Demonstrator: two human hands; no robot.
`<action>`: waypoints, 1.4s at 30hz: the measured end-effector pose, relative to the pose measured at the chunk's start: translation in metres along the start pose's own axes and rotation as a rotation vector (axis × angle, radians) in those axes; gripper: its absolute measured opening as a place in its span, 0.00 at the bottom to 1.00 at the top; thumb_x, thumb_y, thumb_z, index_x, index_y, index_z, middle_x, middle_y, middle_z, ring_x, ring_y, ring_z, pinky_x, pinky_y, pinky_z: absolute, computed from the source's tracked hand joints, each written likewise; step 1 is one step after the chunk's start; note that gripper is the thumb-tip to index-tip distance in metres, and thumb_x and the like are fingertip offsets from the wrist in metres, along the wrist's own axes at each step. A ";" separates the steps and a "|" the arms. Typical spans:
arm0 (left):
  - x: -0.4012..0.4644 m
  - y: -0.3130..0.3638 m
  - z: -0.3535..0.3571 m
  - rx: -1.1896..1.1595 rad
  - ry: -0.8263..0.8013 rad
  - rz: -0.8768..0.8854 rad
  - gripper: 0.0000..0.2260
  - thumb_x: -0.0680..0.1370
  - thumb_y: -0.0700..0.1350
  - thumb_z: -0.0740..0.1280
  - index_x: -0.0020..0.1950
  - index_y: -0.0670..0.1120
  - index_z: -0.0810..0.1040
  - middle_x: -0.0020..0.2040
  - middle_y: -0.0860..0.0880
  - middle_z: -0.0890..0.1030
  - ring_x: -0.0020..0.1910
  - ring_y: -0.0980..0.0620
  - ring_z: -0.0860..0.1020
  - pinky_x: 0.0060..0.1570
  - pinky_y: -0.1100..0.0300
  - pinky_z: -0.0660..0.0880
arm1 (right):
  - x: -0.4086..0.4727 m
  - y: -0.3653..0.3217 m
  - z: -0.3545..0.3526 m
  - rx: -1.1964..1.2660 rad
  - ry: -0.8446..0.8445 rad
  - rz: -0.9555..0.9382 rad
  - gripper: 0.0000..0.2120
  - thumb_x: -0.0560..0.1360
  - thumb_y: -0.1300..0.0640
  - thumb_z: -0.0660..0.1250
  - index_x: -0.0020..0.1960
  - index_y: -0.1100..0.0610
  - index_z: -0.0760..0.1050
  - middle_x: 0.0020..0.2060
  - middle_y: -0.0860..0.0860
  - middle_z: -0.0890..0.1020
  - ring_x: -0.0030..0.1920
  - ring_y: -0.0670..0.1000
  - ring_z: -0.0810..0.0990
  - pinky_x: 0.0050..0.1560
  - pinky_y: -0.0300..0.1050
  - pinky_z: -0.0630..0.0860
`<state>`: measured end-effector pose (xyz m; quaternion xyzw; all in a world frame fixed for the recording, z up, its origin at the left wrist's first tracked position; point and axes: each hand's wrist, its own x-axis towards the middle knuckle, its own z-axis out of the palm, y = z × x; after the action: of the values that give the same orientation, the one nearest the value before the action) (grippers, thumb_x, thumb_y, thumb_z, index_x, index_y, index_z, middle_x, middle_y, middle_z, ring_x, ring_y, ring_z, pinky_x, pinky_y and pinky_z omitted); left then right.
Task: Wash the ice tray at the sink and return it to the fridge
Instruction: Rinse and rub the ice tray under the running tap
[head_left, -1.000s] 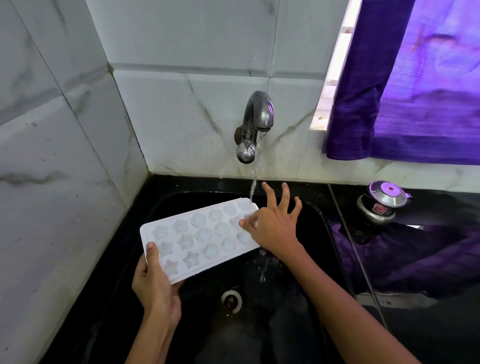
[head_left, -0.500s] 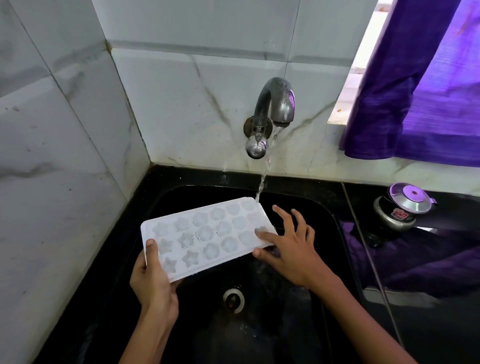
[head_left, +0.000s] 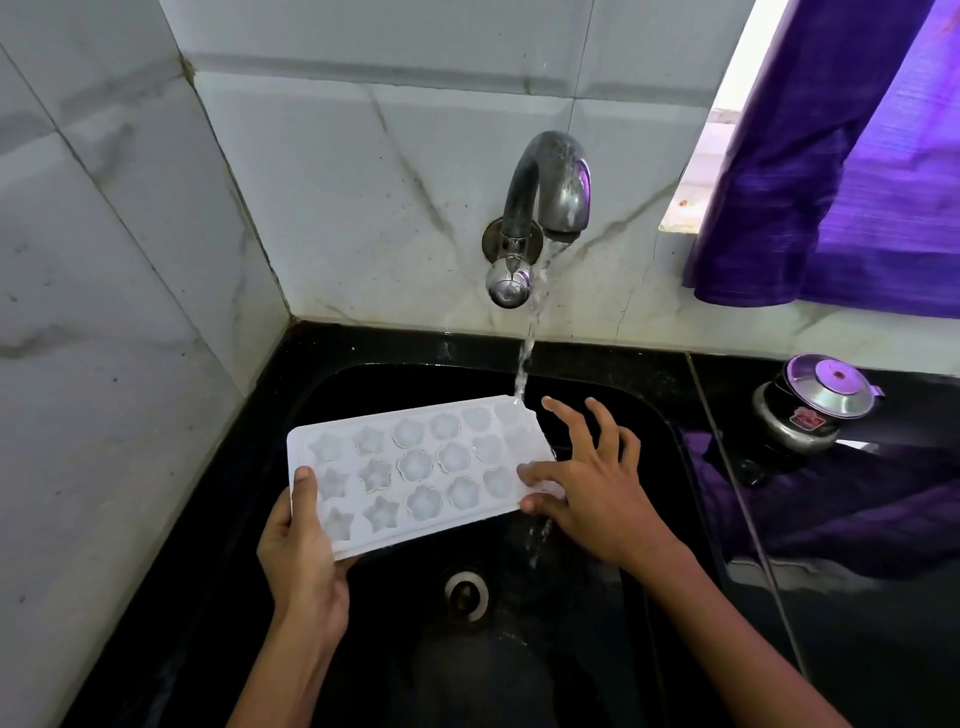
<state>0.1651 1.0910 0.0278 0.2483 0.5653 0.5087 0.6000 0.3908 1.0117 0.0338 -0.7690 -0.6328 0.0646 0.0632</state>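
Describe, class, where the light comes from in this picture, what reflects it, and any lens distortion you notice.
Head view: daylight enters at the window beside the purple curtain; the glossy black counter mirrors the curtain; the tap carries a purple sheen; wide-angle bending curves the tile lines; the ice tray and both hands stay fairly sharp.

Daylight enters from the window opening (head_left: 727, 130) at upper right, beside the purple curtain (head_left: 857, 171), where the strip of sill is blown out to near white. The curtain glows violet and casts a purple tint onto the tap (head_left: 550, 192) left of it and onto the glossy black counter (head_left: 857, 519) below it, which mirrors the cloth. The marble wall tiles (head_left: 363, 182) left of the curtain are evenly, softly lit. The black sink (head_left: 363, 649) reads dark, with little detail. Wide-angle bending curves tile lines towards the frame edges. Focus is slightly soft overall; the falling water (head_left: 524, 364) is smeared.
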 end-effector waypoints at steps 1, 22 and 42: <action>-0.001 -0.001 0.000 0.001 -0.003 -0.006 0.08 0.78 0.52 0.64 0.47 0.49 0.79 0.46 0.48 0.83 0.35 0.53 0.83 0.25 0.60 0.78 | -0.001 0.001 0.000 -0.016 0.007 0.001 0.16 0.72 0.36 0.62 0.56 0.40 0.77 0.77 0.47 0.46 0.73 0.57 0.33 0.68 0.58 0.37; -0.026 -0.003 -0.007 -0.032 -0.040 -0.065 0.10 0.79 0.54 0.62 0.51 0.49 0.78 0.51 0.45 0.83 0.48 0.45 0.82 0.35 0.53 0.81 | -0.020 -0.010 -0.020 -0.038 0.056 0.039 0.14 0.74 0.39 0.62 0.56 0.40 0.79 0.77 0.47 0.43 0.73 0.59 0.32 0.67 0.61 0.35; -0.010 -0.016 0.002 0.059 -0.072 -0.063 0.08 0.78 0.53 0.64 0.49 0.51 0.79 0.47 0.48 0.83 0.43 0.49 0.83 0.30 0.57 0.80 | -0.005 0.020 -0.027 0.521 -0.140 0.100 0.09 0.61 0.41 0.76 0.32 0.43 0.79 0.62 0.36 0.71 0.65 0.43 0.67 0.66 0.51 0.64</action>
<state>0.1744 1.0765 0.0185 0.2662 0.5654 0.4635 0.6282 0.4137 1.0030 0.0565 -0.7508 -0.5589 0.2813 0.2117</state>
